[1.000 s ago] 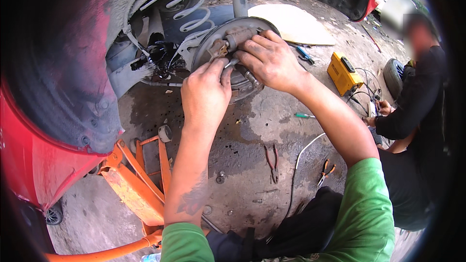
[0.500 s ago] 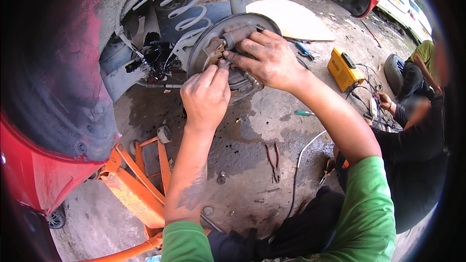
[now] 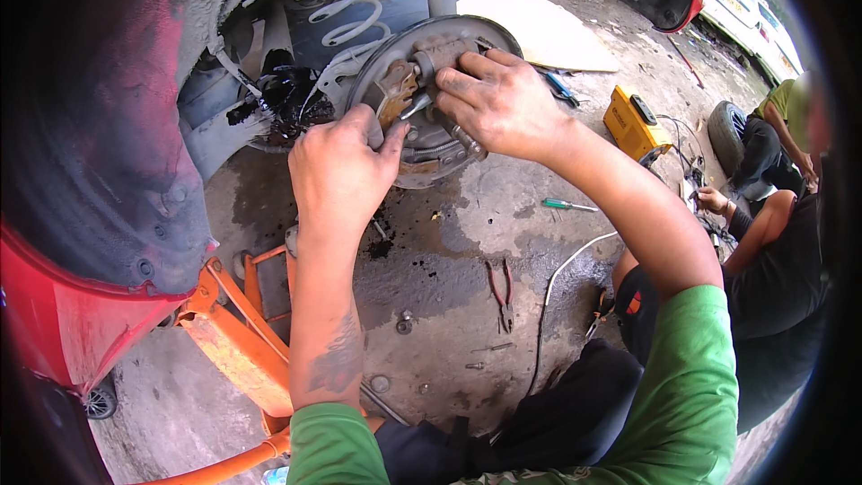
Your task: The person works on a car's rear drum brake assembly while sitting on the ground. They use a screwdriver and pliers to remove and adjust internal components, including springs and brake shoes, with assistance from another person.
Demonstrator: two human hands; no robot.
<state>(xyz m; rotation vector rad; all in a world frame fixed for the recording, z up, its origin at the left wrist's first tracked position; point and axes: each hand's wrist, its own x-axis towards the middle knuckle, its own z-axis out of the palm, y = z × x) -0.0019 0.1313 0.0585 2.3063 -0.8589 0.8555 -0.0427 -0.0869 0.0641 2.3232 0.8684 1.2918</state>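
A drum brake assembly (image 3: 422,162) with a round backing plate, springs and rusty parts stands in front of me. At its left edge is my left hand (image 3: 346,162), thumb and forefinger apart, with nothing visible between them; its other fingers are hidden. My right hand (image 3: 503,108) is closed over the right side of the assembly, its fingertips beside the wheel cylinder (image 3: 437,56). What lies under its palm is hidden. Between the hands a rusty brown metal piece (image 3: 395,94) and a small shiny metal lever (image 3: 416,108) show near the plate's middle.
A coil spring (image 3: 346,4) and strut hang behind. An orange floor jack (image 3: 238,350) stands lower left under the red car body (image 3: 63,314). Pliers (image 3: 501,296), a green screwdriver (image 3: 568,205) and a yellow machine (image 3: 636,128) sit on the ground. Other people sit at right.
My left hand has pulled away to the lower left from the middle of the assembly, its thumb and forefinger parting. My right hand has stayed on the right side, shifting slightly.
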